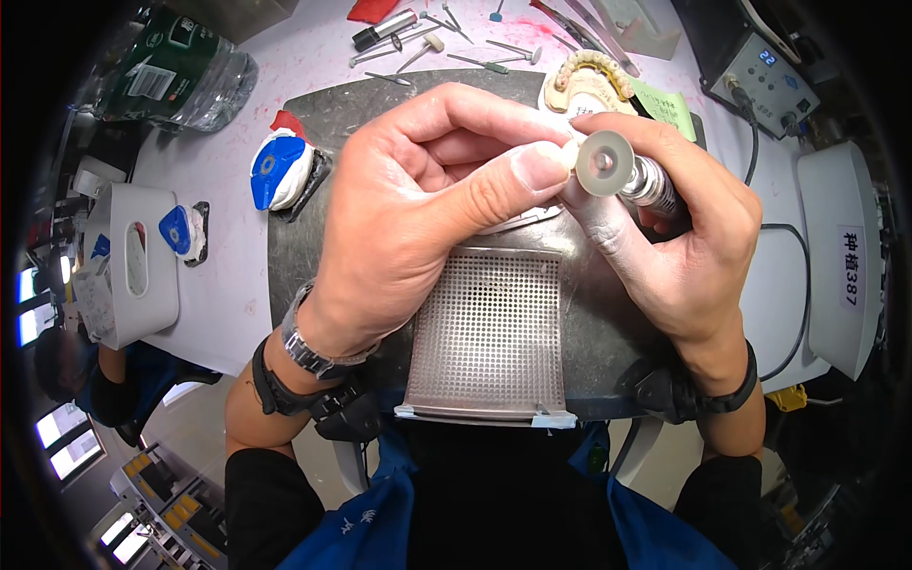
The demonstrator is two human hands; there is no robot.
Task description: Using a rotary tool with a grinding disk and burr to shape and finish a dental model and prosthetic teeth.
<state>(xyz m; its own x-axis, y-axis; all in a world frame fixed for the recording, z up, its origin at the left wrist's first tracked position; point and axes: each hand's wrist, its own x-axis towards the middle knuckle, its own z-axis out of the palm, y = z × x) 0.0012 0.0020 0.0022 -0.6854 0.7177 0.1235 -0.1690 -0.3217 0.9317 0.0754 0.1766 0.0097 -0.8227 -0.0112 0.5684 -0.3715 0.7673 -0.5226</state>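
Observation:
My left hand (408, 195) is closed, thumb and forefinger pinching a small white tooth-like piece (571, 154) that the fingertips mostly cover. In my right hand (698, 223) is a metal dental handpiece (654, 185), gripped with the fingers wrapped round it. On its end sits a round grey-green grinding disc (617, 176), right beside the white piece; I cannot tell if they touch. Pale dust coats the fingers of both hands. Behind the hands stands a plaster dental model (587, 87) with a row of teeth. A perforated metal grille (489, 342) lies below the hands.
Several rotary burs and polishing tips (418, 52) lie scattered at the back. A control box (768, 81) with a cable stands far right, above a white bin (836, 256). At left are a large plastic bottle (180, 71), a blue-and-white mould (282, 171) and a white container (133, 266).

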